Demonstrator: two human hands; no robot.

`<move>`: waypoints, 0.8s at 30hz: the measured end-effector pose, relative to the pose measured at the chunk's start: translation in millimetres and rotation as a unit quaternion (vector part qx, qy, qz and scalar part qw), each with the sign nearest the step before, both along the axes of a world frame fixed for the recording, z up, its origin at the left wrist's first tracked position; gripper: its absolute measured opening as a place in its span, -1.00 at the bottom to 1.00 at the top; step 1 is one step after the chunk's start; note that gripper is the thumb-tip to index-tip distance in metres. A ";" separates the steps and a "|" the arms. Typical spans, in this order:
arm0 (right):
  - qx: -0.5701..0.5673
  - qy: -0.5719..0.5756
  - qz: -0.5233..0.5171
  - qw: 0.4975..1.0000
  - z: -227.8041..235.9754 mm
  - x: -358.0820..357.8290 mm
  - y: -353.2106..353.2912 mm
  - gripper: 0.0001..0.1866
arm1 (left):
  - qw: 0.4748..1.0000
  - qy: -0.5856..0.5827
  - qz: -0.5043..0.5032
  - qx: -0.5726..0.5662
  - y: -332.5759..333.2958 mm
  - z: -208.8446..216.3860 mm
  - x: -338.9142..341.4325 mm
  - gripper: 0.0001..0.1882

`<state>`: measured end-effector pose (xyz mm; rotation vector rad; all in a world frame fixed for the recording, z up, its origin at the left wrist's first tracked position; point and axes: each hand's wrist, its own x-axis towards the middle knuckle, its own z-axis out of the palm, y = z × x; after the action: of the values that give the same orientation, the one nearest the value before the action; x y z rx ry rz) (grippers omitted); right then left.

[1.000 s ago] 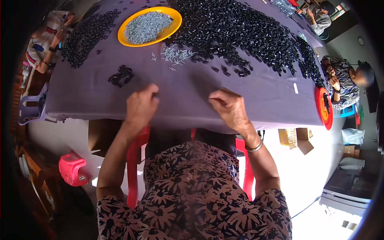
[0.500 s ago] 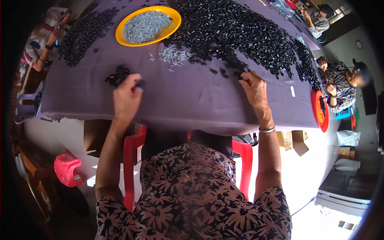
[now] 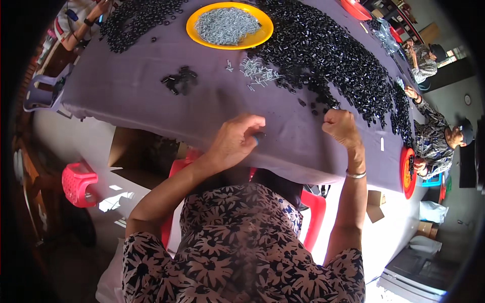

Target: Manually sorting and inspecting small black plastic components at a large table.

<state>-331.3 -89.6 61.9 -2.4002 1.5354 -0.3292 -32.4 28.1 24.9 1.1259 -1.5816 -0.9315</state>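
My left hand [image 3: 236,140] is over the near edge of the table, its fingers curled toward the thumb. Something small and dark sits at the fingertips beside a bit of blue, too small to make out. My right hand [image 3: 344,128] is closed near the lower edge of a broad spread of small black tube-like pieces [image 3: 323,55]; whatever its fingers hold is hidden. Left of the middle lies a small separate cluster of black pieces [image 3: 179,80]. Thin silvery pins [image 3: 258,71] lie loose beside the spread, and more fill a yellow plate [image 3: 268,33].
Black ring-like pieces [image 3: 132,25] cover the far left of the purple cloth [image 3: 121,86]. A red plate [image 3: 408,187] sits at the right edge, near a seated person [image 3: 435,136]. Another person's arm [image 3: 81,30] shows at far left. A pink stool [image 3: 80,184] stands on the floor.
My left hand has moved right and nearer to me, away from the small black cluster, which now lies on the cloth. My right hand stays closed by the black spread. The view has shifted.
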 end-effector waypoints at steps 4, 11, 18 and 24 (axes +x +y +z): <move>0.124 -0.337 0.014 0.933 -8.1 65.5 40.0 -0.92 | 0.985 0.144 -0.009 0.092 2.9 -8.1 -0.3 -0.42; 0.155 -0.453 0.025 0.878 -27.5 148.4 66.9 -0.90 | 0.991 0.110 0.041 0.061 -2.8 -8.3 4.2 -0.34; 0.192 -0.404 0.037 0.894 -19.1 154.9 59.4 -0.96 | 0.992 0.079 0.093 0.030 -4.0 -10.8 13.6 -0.46; 0.084 -0.312 0.088 0.942 -8.3 160.9 54.7 -0.97 | 0.989 0.093 0.116 0.020 -14.8 -22.0 20.3 -0.60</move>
<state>-170.4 -34.9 53.6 -2.0003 1.0079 -0.7911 -12.1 13.3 2.9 1.1862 -1.2573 -0.8881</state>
